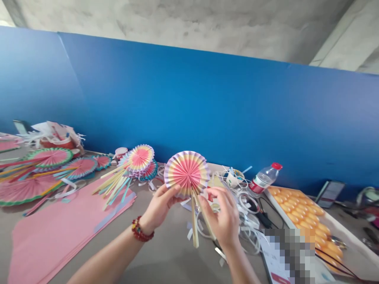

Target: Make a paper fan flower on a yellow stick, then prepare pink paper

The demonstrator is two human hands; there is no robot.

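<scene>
A round pleated paper fan (pixel 187 170) stands upright in front of me, pink in the middle, then yellow, with a pale purple rim. Two pale flat sticks (pixel 194 227) hang from its centre, slightly spread apart. My left hand (pixel 160 207) pinches the fan's lower left edge between thumb and fingers; a red beaded bracelet is on that wrist. At the lower right, my right hand (pixel 222 215) has its thumb along the right stick and its fingers bent near the fan's edge. The exact contact of those fingertips is partly hidden.
Finished-looking fans (pixel 140 159) lie left of centre, beside stacked pink paper (pixel 65 225). More fans (pixel 53 157) are at far left. White strips (pixel 248 225) tangle at right, near a bottle (pixel 265 178), a phone (pixel 274 260) and a tray of orange domed pieces (pixel 304 211). A blue partition (pixel 189 102) stands behind.
</scene>
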